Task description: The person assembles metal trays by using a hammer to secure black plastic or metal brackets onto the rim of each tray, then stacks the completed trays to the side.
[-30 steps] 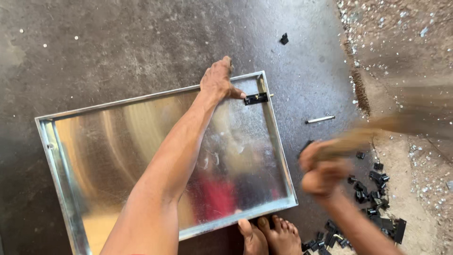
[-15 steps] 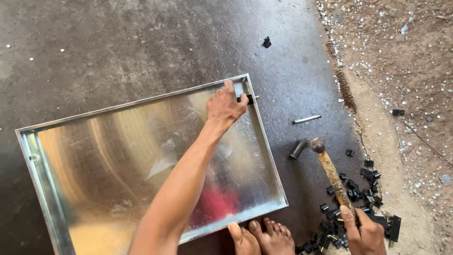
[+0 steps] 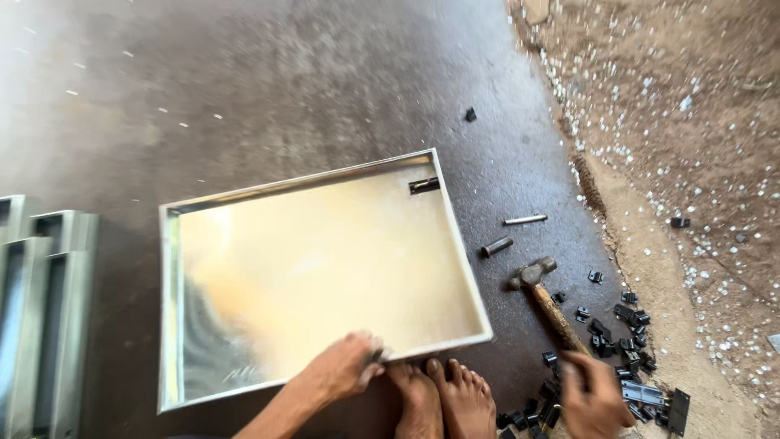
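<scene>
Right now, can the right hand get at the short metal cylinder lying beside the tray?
Probably yes. The right hand grips the hammer handle; the cylinder lies just beyond the hammer head on bare floor, unobstructed, but that hand is occupied.

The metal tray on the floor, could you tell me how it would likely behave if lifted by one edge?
The tray looks like thin folded sheet metal, so it is probably light for its size. Being wide and shallow, it may flex or wobble if the left hand lifts its near edge alone. Its shiny surface looks slippery, and the rims could be sharp.
</scene>
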